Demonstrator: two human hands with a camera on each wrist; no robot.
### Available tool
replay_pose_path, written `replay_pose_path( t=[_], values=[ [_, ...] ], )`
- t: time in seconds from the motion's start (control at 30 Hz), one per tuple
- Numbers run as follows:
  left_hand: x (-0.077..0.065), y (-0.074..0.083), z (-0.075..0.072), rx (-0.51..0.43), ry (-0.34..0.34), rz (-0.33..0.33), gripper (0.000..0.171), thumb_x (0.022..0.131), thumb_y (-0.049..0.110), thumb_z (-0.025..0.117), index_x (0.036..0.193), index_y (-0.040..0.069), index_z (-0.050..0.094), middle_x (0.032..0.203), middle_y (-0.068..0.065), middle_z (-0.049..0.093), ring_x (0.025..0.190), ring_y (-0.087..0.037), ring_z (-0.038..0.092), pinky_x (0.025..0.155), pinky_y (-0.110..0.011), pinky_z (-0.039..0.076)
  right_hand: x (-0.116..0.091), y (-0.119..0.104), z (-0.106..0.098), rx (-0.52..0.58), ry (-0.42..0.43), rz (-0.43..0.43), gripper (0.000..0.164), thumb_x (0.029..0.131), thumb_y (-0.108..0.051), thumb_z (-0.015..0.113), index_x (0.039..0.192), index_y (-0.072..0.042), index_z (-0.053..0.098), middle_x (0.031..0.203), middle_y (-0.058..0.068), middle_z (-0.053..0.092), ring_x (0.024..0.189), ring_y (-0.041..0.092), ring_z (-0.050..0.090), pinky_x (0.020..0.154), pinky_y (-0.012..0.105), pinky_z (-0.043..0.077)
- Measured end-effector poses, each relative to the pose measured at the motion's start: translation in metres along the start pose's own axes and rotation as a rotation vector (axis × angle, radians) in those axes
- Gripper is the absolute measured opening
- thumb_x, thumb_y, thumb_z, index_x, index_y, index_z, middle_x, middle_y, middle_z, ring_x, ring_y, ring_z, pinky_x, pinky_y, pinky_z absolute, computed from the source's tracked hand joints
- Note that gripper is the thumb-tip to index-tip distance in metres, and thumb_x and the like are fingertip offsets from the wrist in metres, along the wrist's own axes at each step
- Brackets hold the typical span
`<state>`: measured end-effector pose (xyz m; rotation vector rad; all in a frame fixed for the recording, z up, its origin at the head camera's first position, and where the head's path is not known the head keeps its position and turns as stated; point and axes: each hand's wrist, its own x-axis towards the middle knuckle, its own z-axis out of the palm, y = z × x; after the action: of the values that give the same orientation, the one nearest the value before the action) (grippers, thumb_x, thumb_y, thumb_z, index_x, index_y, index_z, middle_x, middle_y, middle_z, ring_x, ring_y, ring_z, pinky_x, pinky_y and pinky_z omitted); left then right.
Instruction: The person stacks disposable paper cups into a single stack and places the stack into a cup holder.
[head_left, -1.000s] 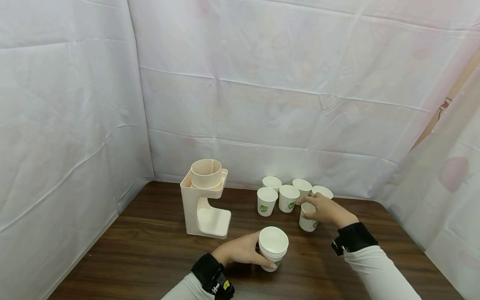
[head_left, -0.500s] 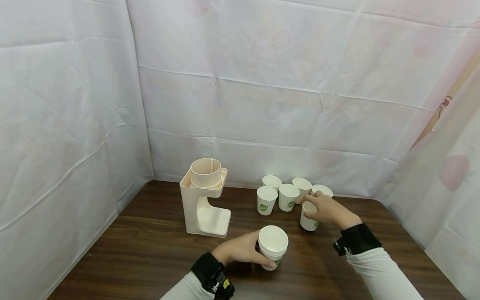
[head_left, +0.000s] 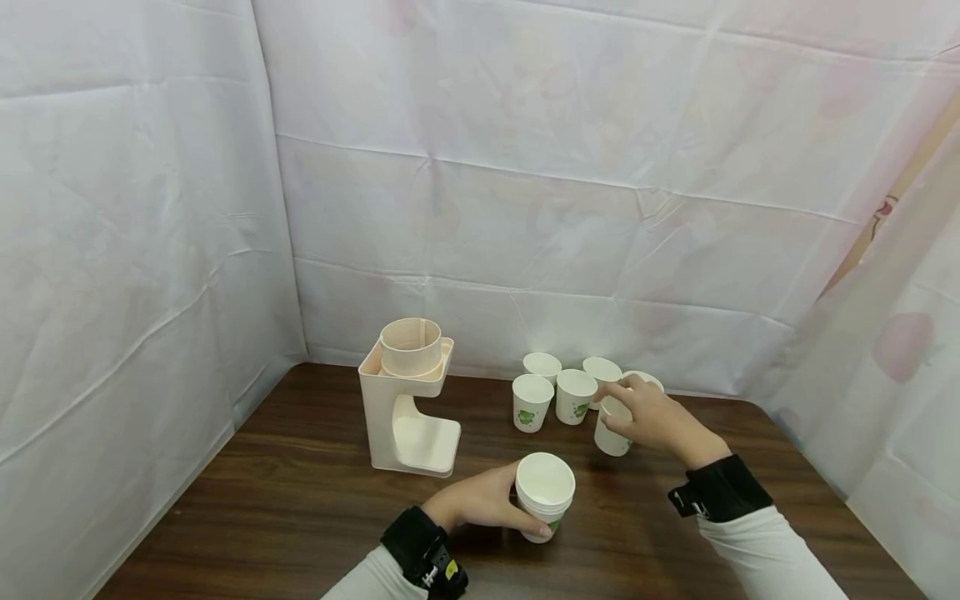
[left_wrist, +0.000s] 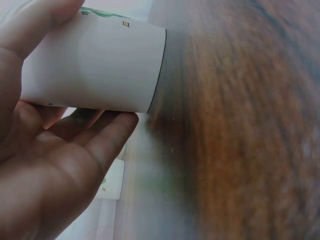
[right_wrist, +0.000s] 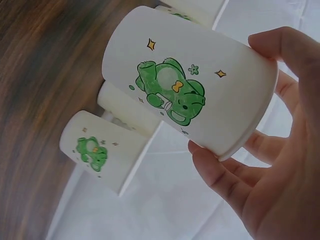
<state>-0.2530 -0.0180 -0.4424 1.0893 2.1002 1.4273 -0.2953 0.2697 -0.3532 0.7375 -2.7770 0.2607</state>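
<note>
Left of the front middle of the table, my left hand [head_left: 483, 502] grips a short stack of white paper cups [head_left: 546, 492], held upright. Several rims show nested at its top. In the left wrist view the fingers and thumb wrap the side of the lowest paper cup [left_wrist: 100, 65], its base close to the wood. Farther back on the right, my right hand [head_left: 651, 418] pinches a single paper cup [head_left: 611, 440] by its rim. A green bear print shows on this paper cup [right_wrist: 175, 90] in the right wrist view. Whether its base touches the table, I cannot tell.
Behind the right hand stand several more paper cups [head_left: 531, 407] in a loose group near the back curtain [head_left: 480, 217]. To the left is a cream cup dispenser stand [head_left: 381, 425] with a round tube [head_left: 411, 358] on top. The dark wooden table [head_left: 285, 500] lies beneath.
My right hand and the paper cup it pinches have shifted slightly up and to the left in the head view. The left hand and its stack stay put.
</note>
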Motion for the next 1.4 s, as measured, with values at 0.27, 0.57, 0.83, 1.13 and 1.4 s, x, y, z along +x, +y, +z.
replay_pose_path(
  t=[0.27, 0.57, 0.83, 1.13, 1.4],
  values=[
    [-0.001, 0.001, 0.000, -0.034, 0.002, -0.014, 0.071, 0.073, 0.027, 0.080, 0.132, 0.030, 0.041, 0.120, 0.010, 0.056, 0.110, -0.007, 0.050, 0.099, -0.034, 0.037, -0.003, -0.015, -0.012, -0.033, 0.073, -0.061, 0.020, 0.089, -0.042, 0.059, 0.108, -0.034, 0.059, 0.108, 0.004, 0.055, 0.098, 0.034, 0.050, 0.063, 0.046, 0.049],
    [0.000, -0.001, 0.000, -0.034, -0.005, -0.009, 0.070, 0.073, 0.027, 0.080, 0.131, 0.031, 0.041, 0.120, 0.011, 0.056, 0.110, -0.007, 0.050, 0.099, -0.034, 0.036, -0.009, -0.037, -0.030, -0.037, 0.112, -0.103, 0.021, 0.090, -0.046, 0.056, 0.109, -0.038, 0.057, 0.113, 0.000, 0.053, 0.098, 0.027, 0.050, 0.067, 0.046, 0.049],
    [-0.001, -0.004, 0.001, -0.047, -0.008, -0.010, 0.070, 0.073, 0.027, 0.080, 0.131, 0.031, 0.041, 0.119, 0.011, 0.057, 0.109, -0.007, 0.050, 0.098, -0.034, 0.037, -0.013, -0.057, -0.043, -0.032, 0.182, -0.214, 0.019, 0.090, -0.043, 0.058, 0.109, -0.039, 0.058, 0.115, -0.002, 0.055, 0.098, 0.027, 0.051, 0.071, 0.048, 0.049],
    [0.000, -0.002, 0.000, -0.051, -0.014, -0.013, 0.069, 0.074, 0.027, 0.079, 0.131, 0.031, 0.041, 0.120, 0.011, 0.056, 0.110, -0.007, 0.050, 0.099, -0.036, 0.037, -0.014, -0.074, -0.053, -0.045, 0.266, -0.376, 0.022, 0.086, -0.036, 0.065, 0.108, -0.033, 0.060, 0.114, 0.002, 0.056, 0.105, 0.018, 0.051, 0.080, 0.051, 0.045],
    [0.000, 0.000, 0.000, -0.042, -0.020, 0.001, 0.069, 0.074, 0.026, 0.079, 0.131, 0.031, 0.041, 0.119, 0.010, 0.057, 0.109, -0.007, 0.050, 0.099, -0.035, 0.037, -0.017, -0.088, -0.060, -0.014, 0.260, -0.404, 0.020, 0.087, -0.035, 0.063, 0.107, -0.033, 0.060, 0.117, 0.000, 0.055, 0.110, 0.017, 0.047, 0.074, 0.042, 0.051]
  ],
)
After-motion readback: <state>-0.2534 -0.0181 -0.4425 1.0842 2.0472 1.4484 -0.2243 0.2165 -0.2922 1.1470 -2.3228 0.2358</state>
